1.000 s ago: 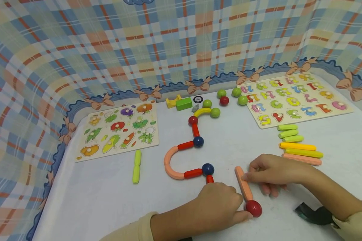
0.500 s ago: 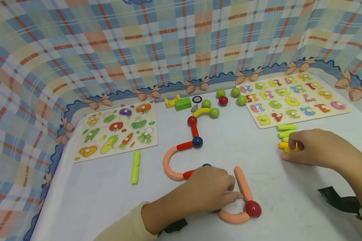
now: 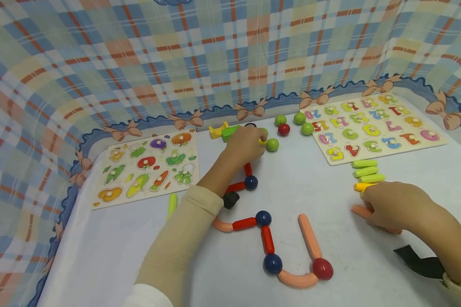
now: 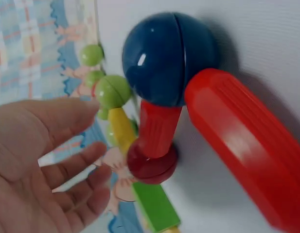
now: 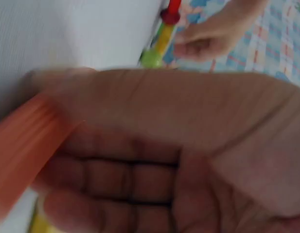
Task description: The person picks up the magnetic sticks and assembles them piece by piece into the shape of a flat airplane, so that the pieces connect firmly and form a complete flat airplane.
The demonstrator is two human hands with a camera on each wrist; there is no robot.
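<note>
My left hand (image 3: 245, 144) hovers at the far end of the toy chain, fingers loosely spread near the yellow curved stick (image 4: 121, 127), its thumb by a green ball (image 4: 114, 91). A dark red ball (image 4: 152, 162) and a blue ball (image 4: 164, 58), joined by a short red stick (image 4: 159, 127), lie beside it. Over at the right, my right hand (image 3: 393, 207) pinches a salmon straight stick (image 5: 30, 145) between thumb and fingers. Behind that hand, yellow sticks (image 3: 364, 186) are mostly covered. The chain's near end has a red ball (image 3: 322, 268) with another salmon stick (image 3: 309, 236).
Several light-green sticks (image 3: 366, 171) lie below the number puzzle board (image 3: 322, 149). A vegetable puzzle board (image 3: 194, 162) is at the left, one light-green stick (image 3: 172, 204) below it. Several loose balls (image 3: 284, 129) and a green block (image 3: 229, 133) sit near the back curtain (image 3: 199, 64).
The left hand has left the curved salmon piece at the near end and moved up to the chain's far end. The right hand went from the near salmon stick to the sticks at right.
</note>
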